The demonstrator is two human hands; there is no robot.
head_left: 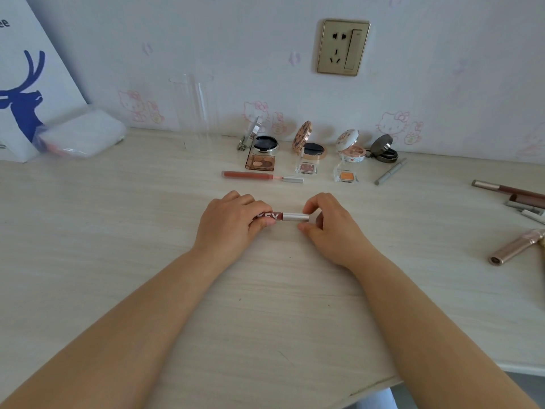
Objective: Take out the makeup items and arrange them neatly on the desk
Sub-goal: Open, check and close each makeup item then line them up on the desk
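While both hands work mid-desk, a lip tube [281, 216] is held level between them, just above or on the desk [118, 261], contact unclear. Left hand [233, 219] curls round the dark red body, fingers over part of the white lettering. Right hand [330, 225] pinches the silver cap end between thumb and fingertips. Grip at both ends probably means uncapping or twisting it open, since the gloss [262, 175] already laid out behind lies with cap pulled away from body.

Layout reads as rows: four open compacts [309, 143] stand along the wall with lids tilted up, likely so contents show. Just in front sit a brown palette [261, 161], a pink pan [306, 168] and an orange pan [345, 176], each near its compact. A grey pencil [390, 172] lies slanted at the row's right end, not squared yet. The tube likely goes in the front row beside the gloss.

Far right, loose sticks [513, 196] and a rose-gold tube [513, 247] lie at odd angles, looks unsorted, so task is partway done by my read. Clear plastic bag [82, 134] sits far left against a white deer-print bag [26, 84], probably the source pouch. Tall clear cylinder [194, 104] stands by the wall, holds nothing I can see. Wall socket [343, 47] above.
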